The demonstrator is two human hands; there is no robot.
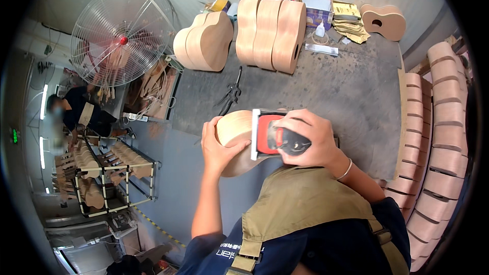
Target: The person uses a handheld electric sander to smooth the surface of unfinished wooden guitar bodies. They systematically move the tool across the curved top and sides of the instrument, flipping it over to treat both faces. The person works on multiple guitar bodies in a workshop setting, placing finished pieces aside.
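At the table's near edge, my left hand (220,145) grips the side of a pale wooden ukulele body (235,127), thumb and fingers pressed on its curved edge. My right hand (310,135) is wrapped around a red and black electric sander (270,133). The sander's white-edged pad lies against the wood, just right of my left thumb, and hides part of the body. Beyond my hands, a black air blow gun (233,91) with a dark hose rests on the dark tabletop (351,91).
More ukulele bodies (270,35) stand at the table's back, and one with a sound hole (387,23) leans far right. Yellow sandpaper sheets (350,20) and a glue bottle (320,29) lie nearby. Stacked bodies (445,127) line the right. A large fan (124,40), a person (81,107) and a rack (114,178) are left.
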